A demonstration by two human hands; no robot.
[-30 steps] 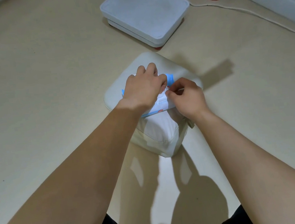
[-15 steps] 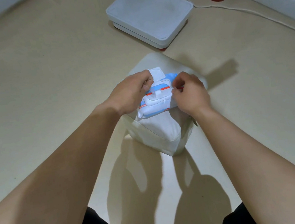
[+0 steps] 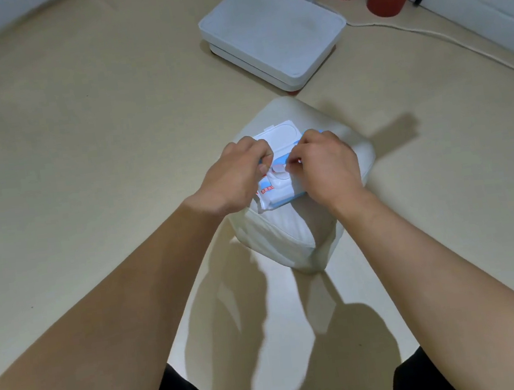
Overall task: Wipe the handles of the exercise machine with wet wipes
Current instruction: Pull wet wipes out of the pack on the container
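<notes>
Two hands (image 3: 235, 178) (image 3: 326, 166) at wipes pack (image 3: 278, 192) edges

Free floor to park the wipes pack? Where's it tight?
Widest bare floor: left of the white cushion, out to the picture's edge. Also right of it, below the cable. Tight: cushion top, taken by the wipes pack, left hand and right hand; narrow gap between cushion and white platform.
</notes>
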